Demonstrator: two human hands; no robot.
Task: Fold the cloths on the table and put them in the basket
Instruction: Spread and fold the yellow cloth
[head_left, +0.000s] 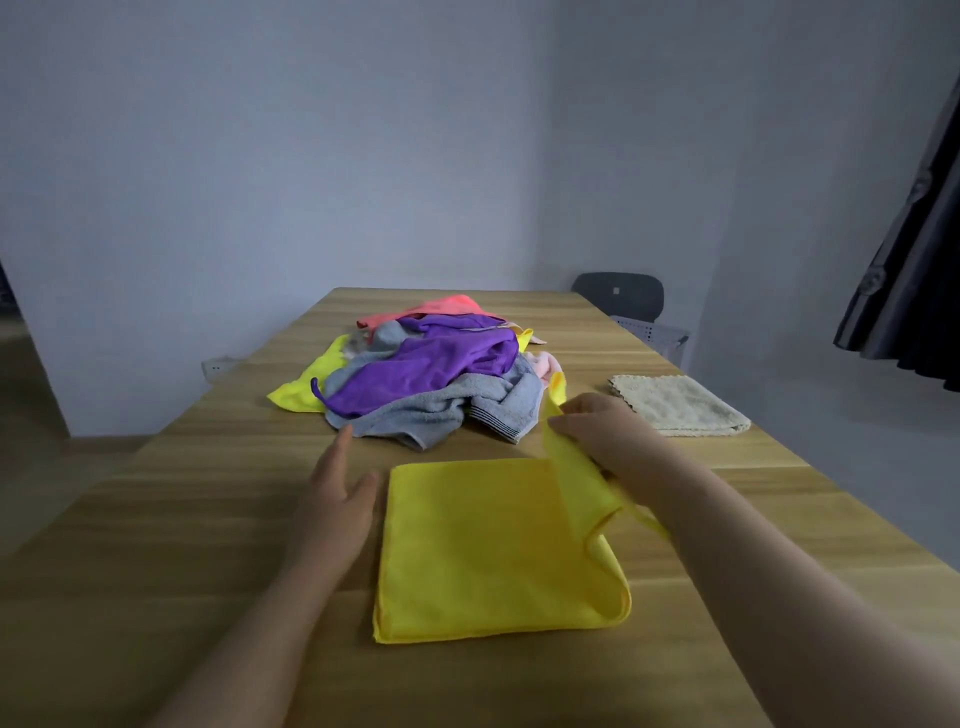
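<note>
While the table (218, 519) stretches ahead, the unfolded pile (426, 374) waits beyond both hands; the yellow cloth (483, 551) lies flat between them; the right hand (602, 431) pinches its lifted edge, the left hand (337, 499) hovers open beside it; best to carry that edge across, match corners, then smooth; no basket in view.
</note>
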